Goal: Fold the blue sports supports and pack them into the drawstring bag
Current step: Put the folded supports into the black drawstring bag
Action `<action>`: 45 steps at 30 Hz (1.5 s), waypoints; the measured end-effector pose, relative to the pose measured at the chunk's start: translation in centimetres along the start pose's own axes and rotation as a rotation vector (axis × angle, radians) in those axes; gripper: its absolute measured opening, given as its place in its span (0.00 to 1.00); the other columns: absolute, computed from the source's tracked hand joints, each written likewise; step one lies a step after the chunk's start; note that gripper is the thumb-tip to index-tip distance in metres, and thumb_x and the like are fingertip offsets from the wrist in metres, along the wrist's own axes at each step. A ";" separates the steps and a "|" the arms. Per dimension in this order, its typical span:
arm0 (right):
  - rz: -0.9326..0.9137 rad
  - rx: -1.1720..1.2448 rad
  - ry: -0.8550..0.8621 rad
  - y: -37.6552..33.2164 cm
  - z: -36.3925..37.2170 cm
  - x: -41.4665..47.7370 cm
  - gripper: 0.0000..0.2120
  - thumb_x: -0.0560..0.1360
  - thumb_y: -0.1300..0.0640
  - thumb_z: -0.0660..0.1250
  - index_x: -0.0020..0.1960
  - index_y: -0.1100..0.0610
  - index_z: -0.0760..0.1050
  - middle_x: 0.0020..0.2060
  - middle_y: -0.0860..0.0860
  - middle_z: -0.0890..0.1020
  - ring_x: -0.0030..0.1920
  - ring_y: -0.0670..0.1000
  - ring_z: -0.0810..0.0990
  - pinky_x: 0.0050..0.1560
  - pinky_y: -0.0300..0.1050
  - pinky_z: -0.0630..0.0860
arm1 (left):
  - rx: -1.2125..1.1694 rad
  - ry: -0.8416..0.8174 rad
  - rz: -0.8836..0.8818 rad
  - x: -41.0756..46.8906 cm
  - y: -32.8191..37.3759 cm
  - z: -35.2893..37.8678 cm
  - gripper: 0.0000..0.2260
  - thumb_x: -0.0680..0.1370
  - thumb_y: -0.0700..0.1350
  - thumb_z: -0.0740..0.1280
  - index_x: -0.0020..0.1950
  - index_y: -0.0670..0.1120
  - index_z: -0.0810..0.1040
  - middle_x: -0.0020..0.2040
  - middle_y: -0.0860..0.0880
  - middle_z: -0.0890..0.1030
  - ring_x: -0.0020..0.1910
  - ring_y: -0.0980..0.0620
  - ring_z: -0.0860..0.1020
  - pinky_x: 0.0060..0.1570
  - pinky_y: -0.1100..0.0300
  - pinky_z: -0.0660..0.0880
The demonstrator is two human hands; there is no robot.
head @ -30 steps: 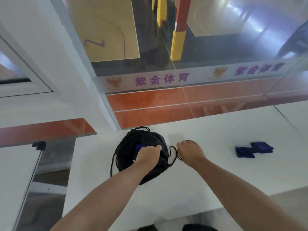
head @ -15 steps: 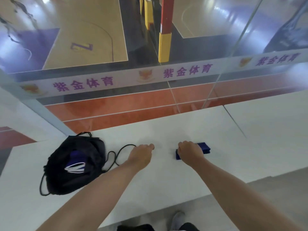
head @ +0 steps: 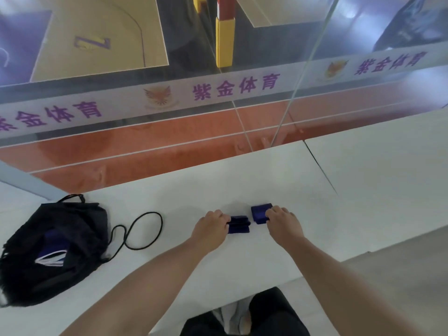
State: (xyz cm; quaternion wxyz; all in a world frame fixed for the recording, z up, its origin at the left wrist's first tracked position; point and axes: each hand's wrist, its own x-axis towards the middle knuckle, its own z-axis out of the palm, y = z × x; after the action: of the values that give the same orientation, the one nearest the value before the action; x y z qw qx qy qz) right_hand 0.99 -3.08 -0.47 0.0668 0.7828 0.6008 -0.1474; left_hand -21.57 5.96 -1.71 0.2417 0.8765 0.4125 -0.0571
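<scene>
Left hand (head: pixel 211 229) now joins right hand (head: pixel 283 224) gripping folded blue supports (head: pixel 239 224).

Indoor sports hall, viewed over a white counter (head: pixel 266 180)

Past the glass panel (head: pixel 300 76) lie a wooden court floor (head: pixel 101 32) with painted lines, an orange strip (head: pixel 145 151), a padded yellow-and-red post (head: pixel 225 42) and a white band (head: pixel 235 87) of purple characters beside a winged emblem (head: pixel 157 93).
</scene>
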 end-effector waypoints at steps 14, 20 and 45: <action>-0.362 -0.127 -0.119 5.1 5.6 6.1 0.26 0.66 0.55 0.78 0.62 0.55 0.74 0.57 0.54 0.77 0.55 0.59 0.76 0.51 0.53 0.77 | -0.040 0.043 -0.131 0.1 2.1 7.0 0.22 0.76 0.44 0.64 0.70 0.45 0.71 0.59 0.48 0.79 0.58 0.46 0.76 0.55 0.52 0.76; -0.466 -0.184 -0.089 5.1 5.4 7.7 0.25 0.63 0.63 0.77 0.58 0.58 0.74 0.50 0.56 0.79 0.46 0.60 0.77 0.48 0.53 0.77 | 0.034 0.023 -0.178 0.9 3.3 7.3 0.18 0.76 0.44 0.63 0.66 0.45 0.75 0.59 0.45 0.77 0.58 0.43 0.74 0.54 0.52 0.75; -0.235 0.553 -0.472 -1.8 -6.1 8.7 0.16 0.74 0.58 0.65 0.60 0.50 0.68 0.48 0.48 0.78 0.46 0.50 0.77 0.42 0.42 0.74 | -0.603 0.156 -0.187 2.6 3.3 -2.0 0.21 0.81 0.46 0.65 0.74 0.52 0.68 0.67 0.55 0.74 0.65 0.56 0.70 0.63 0.64 0.64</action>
State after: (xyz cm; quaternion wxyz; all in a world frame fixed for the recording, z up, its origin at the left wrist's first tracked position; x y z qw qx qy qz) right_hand 2.22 7.15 2.73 -0.0279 0.6415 0.5923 -0.4867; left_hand -17.57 6.95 0.50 0.4518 0.7254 0.5069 0.1131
